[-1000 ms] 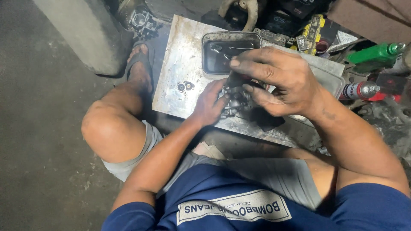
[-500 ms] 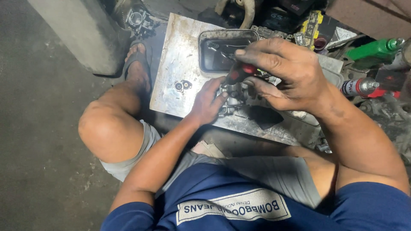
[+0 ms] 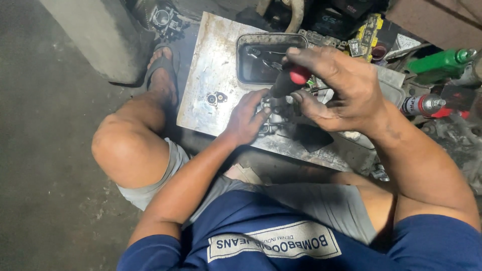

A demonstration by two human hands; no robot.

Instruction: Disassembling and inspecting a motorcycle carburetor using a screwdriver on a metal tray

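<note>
Where hands (image 3: 346, 90) work, tray (image 3: 243, 60) behind.

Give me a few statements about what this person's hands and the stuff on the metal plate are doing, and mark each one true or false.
1. The right hand holds a screwdriver with a black and red handle. True.
2. The left hand rests flat on the concrete floor. False: it steadies the small grey metal engine part on the scratched metal plate.
3. A dark rectangular tray sits on the plate beyond the hands. True.
4. The green bottle lies by the person's sandalled foot. False: it lies at the far right, among the clutter.
</note>
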